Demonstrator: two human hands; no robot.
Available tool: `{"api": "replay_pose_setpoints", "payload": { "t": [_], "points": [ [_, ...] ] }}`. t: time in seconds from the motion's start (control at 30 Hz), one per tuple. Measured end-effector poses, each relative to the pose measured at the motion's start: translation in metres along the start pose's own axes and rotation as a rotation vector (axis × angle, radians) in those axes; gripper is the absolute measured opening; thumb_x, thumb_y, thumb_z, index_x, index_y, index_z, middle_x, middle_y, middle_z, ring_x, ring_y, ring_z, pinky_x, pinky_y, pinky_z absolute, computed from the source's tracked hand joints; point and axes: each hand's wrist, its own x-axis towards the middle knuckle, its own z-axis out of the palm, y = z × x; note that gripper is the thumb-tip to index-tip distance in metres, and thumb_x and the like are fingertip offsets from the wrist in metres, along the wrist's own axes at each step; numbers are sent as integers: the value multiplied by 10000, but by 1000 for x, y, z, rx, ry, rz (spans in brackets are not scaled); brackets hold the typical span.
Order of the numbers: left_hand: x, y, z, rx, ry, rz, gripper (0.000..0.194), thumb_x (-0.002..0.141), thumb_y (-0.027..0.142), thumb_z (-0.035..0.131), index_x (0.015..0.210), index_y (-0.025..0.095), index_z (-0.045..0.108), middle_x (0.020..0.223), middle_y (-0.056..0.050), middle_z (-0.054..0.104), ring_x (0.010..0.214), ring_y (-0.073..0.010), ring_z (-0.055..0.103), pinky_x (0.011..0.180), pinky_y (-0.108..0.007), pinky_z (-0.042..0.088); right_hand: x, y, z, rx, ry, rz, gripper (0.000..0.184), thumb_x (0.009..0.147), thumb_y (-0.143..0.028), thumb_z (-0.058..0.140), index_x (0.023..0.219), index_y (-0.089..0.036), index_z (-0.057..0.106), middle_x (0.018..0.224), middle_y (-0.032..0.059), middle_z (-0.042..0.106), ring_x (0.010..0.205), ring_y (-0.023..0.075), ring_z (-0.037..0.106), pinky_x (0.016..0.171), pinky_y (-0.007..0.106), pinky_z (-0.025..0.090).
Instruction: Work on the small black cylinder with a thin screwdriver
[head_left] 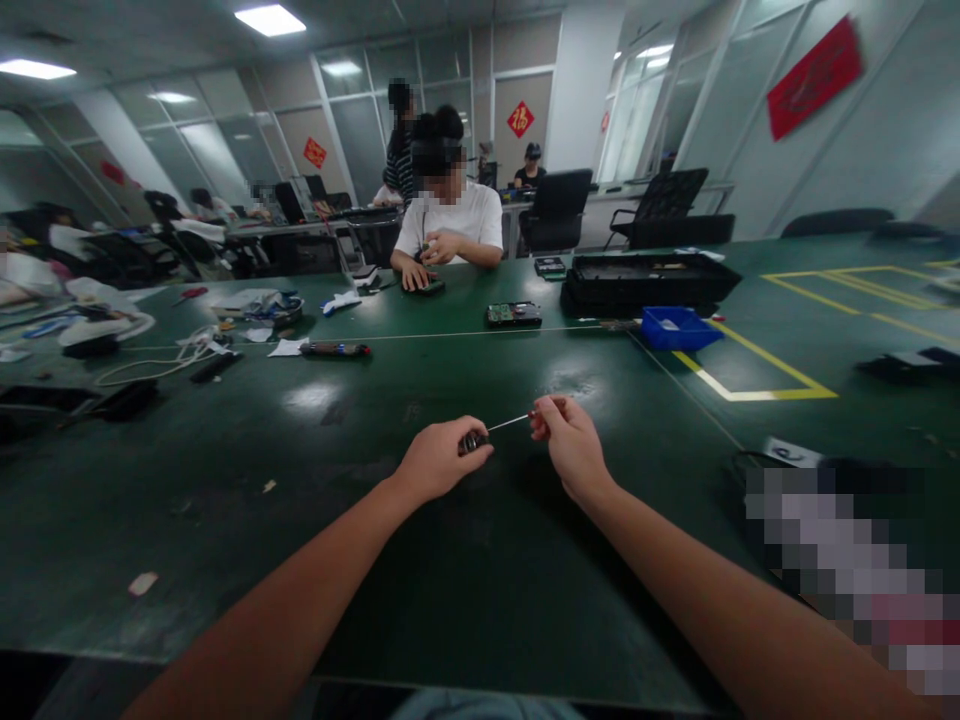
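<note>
My left hand [442, 460] is closed around a small dark, rounded part [472, 443] with shiny spots, held just above the green table. A thin, straight metal shaft [510, 423], like that of a screwdriver, runs from this part across to my right hand [570, 440]. The fingers of my right hand are pinched at the shaft's far end, where a small reddish bit shows. Those fingers cover the rest of that end. Whether the shaft is fixed to the dark part or only touches it, I cannot tell.
Across the green table [420, 600], a person in white [480, 225] handles a dark device. Nearby are a circuit-board unit [514, 315], a black tray [649, 285] and a blue bin [679, 328]. A dark red-ended tool [337, 350] and cables [187, 350] lie left.
</note>
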Motion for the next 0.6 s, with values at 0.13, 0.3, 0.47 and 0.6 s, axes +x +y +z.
{"api": "replay_pose_setpoints", "payload": {
  "t": [0.13,0.3,0.47,0.6],
  "points": [
    [4,-17,-23,-460,300,-204,270,873,366,601,1072,204,686,892,-45,663,693,-152,580,613,-267,430,-1,-3,0,-7,3,27,244,892,-452,590,871,-211,624,746,7,629,641,153,563,621,313,456],
    [-1,-60,-68,-1094,573,-391,200,807,346,659,854,162,596,786,-6,557,552,-99,491,456,-211,335,-2,-1,0,-34,-21,18,253,895,-463,586,868,-215,633,757,11,636,655,161,571,637,322,456],
    [-33,-120,-121,-1126,824,-611,118,852,232,589,918,137,605,743,-3,542,552,-104,504,462,-207,376,-2,-1,0,-51,-33,15,264,902,-466,570,852,-213,630,739,11,630,644,162,563,628,319,445],
    [-69,-162,-165,-981,1007,-763,157,889,135,450,912,111,604,722,-15,547,561,-107,507,490,-211,402,-3,-2,1,-69,-38,20,271,901,-468,571,848,-209,630,732,9,632,630,159,562,622,318,443]
  ]
}}
